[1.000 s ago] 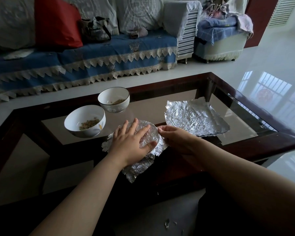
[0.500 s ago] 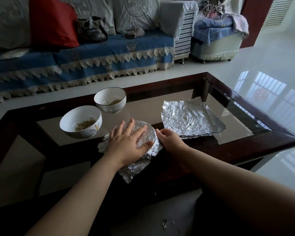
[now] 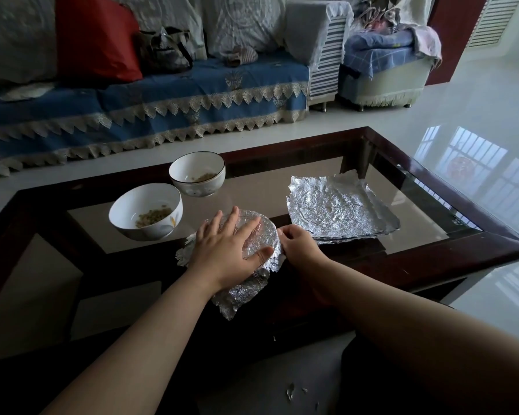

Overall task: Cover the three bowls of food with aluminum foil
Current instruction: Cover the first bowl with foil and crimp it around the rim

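- Behind the glass-topped coffee table [image 3: 432, 250] with its dark wooden frame stands a sofa [image 3: 162, 94] under a blue lace-edged cover, with a red cushion [image 3: 96, 37] at its left end.
- Near the table's near edge sits a foil-covered bowl [image 3: 259, 235]; crumpled foil spills down around its sides.
- The left hand [image 3: 225, 250] lies flat on top of this foil — fingers straight and spread, pressing down, thumb stretched to the right.
- The right hand [image 3: 300, 245] touches the bowl's right side, fingers curled and pinching the foil edge there.
- Left of the covered bowl, just beside it, an uncovered white bowl [image 3: 146, 211] holds a little food.
- Farther back stands a second open bowl [image 3: 197, 175] — dark-rimmed, also with some food inside.
- To the right, flat foil sheets [image 3: 339, 211] lie stacked on the glass.
- Small foil scraps [image 3: 291, 393] lie on the floor near the person.
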`<state>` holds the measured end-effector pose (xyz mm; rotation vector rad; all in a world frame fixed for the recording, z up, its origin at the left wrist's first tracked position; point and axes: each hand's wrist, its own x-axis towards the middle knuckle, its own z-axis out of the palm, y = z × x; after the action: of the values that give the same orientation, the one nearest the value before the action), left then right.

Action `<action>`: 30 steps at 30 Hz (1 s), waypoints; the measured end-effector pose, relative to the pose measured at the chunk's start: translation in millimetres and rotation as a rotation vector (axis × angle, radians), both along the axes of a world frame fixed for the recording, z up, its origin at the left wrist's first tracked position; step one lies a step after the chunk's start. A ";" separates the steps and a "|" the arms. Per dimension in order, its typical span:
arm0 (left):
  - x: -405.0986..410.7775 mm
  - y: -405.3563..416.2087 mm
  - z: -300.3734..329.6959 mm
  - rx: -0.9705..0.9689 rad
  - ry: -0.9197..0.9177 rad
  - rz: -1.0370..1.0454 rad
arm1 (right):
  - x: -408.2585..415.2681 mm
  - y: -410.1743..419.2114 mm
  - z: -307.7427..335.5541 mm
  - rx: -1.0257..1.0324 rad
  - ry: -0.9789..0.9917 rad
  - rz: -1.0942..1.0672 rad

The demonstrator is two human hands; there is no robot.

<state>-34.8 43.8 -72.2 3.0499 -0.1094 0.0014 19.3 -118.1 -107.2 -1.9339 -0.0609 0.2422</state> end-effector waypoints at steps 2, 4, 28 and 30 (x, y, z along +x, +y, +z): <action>-1.4 -1.7 -0.3 -0.017 -0.014 0.031 | 0.7 3.5 0.3 0.070 0.003 0.006; -3.6 -3.3 -0.7 -0.045 -0.023 0.088 | 3.2 6.5 1.4 0.059 -0.031 -0.005; -28.1 50.3 7.3 -0.493 0.166 0.064 | 6.2 5.7 6.7 0.236 0.137 0.073; -30.0 50.5 2.5 -0.510 0.122 0.068 | 1.1 5.7 9.7 0.353 0.254 0.101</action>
<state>-64.8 94.3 -69.6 2.5350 0.0044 -0.1304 20.4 -112.4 -97.5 -1.5395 -0.0307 0.5086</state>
